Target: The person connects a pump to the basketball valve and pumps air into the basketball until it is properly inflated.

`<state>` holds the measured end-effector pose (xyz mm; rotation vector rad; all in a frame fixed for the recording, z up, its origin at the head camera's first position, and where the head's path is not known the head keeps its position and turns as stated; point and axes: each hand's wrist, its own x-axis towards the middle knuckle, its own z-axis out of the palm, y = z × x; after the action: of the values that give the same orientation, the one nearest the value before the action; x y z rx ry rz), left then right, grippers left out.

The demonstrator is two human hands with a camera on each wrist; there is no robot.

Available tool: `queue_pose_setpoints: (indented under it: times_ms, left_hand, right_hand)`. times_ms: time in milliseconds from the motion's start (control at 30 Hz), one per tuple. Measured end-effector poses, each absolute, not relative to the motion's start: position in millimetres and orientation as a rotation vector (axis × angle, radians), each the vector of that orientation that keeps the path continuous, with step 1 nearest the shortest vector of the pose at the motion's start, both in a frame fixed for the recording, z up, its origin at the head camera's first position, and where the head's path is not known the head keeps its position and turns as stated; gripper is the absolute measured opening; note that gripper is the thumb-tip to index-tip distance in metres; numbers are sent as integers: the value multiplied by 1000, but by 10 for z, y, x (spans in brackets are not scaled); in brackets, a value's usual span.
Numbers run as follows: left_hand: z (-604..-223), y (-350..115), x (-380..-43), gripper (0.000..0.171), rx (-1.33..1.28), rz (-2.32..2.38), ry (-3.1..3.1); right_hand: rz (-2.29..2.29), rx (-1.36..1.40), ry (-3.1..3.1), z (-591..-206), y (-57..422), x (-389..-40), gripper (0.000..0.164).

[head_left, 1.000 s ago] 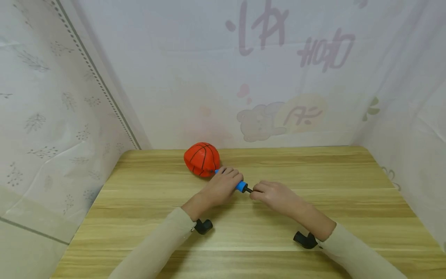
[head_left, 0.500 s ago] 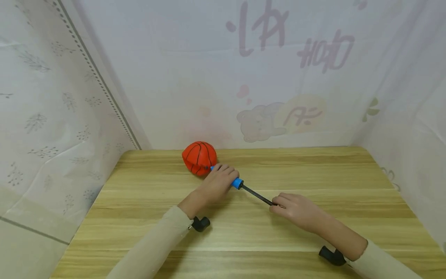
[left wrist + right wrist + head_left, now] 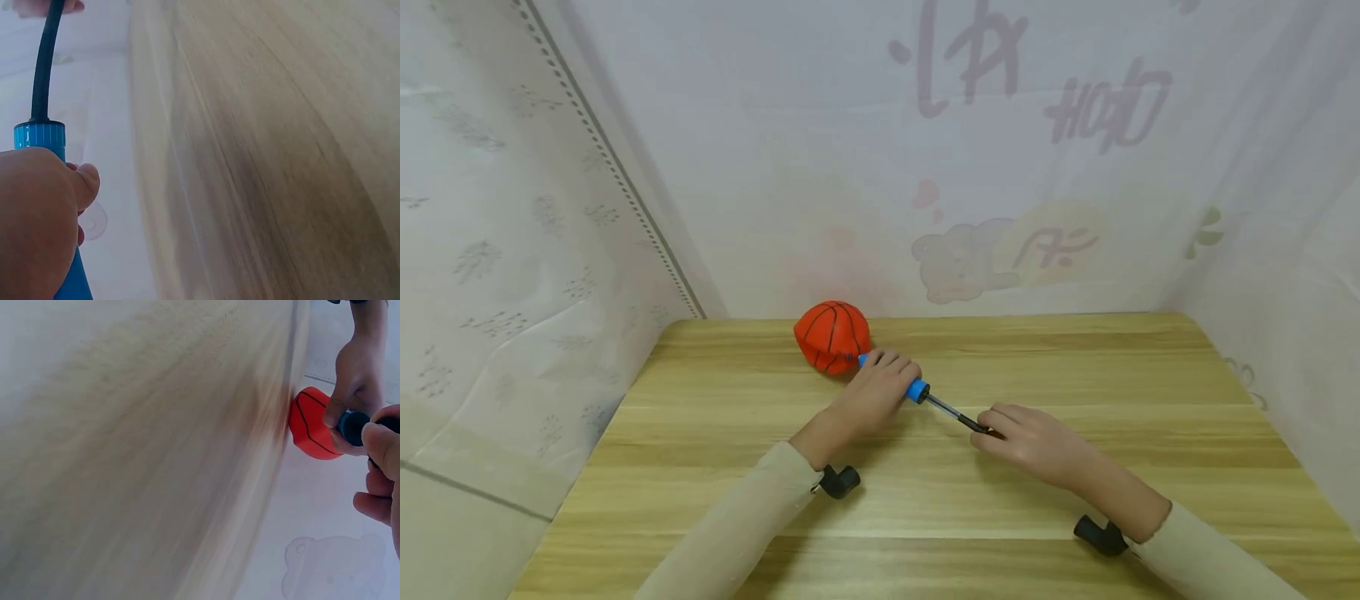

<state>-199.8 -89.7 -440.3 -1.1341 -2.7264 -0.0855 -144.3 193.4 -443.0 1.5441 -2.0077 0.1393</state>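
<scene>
My left hand (image 3: 876, 392) wraps round the blue barrel of a hand pump (image 3: 917, 390), also filling the left side of the left wrist view (image 3: 39, 135). The pump's tip end meets a red ball (image 3: 831, 335) with black basketball lines, partly caved in and resting on the table. From the barrel's near end a thin dark rod (image 3: 951, 411) sticks out. My right hand (image 3: 1033, 443) grips the outer end of that rod, its fingers hiding the handle. In the right wrist view the ball (image 3: 309, 425) shows behind the left hand and the barrel's round end.
The wood-grain table (image 3: 925, 500) runs back to a pale printed cloth (image 3: 820, 167) that hangs behind it and along both sides. A black wrist mount (image 3: 841, 482) juts from the left sleeve, another (image 3: 1099, 535) from the right.
My right hand first drew the rod far out of the barrel, moving right and nearer, then came slightly back inward. Ball and left hand shifted only a little.
</scene>
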Motion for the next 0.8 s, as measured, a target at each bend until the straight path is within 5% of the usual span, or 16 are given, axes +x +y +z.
queue_pose_setpoints:
  times_ms: [800]
  left_hand:
    - [-4426,-814,-1977,15,-1151,-76,-2749]
  right_hand:
    - [142,1516,-2021,-4486,1563,-1774,43]
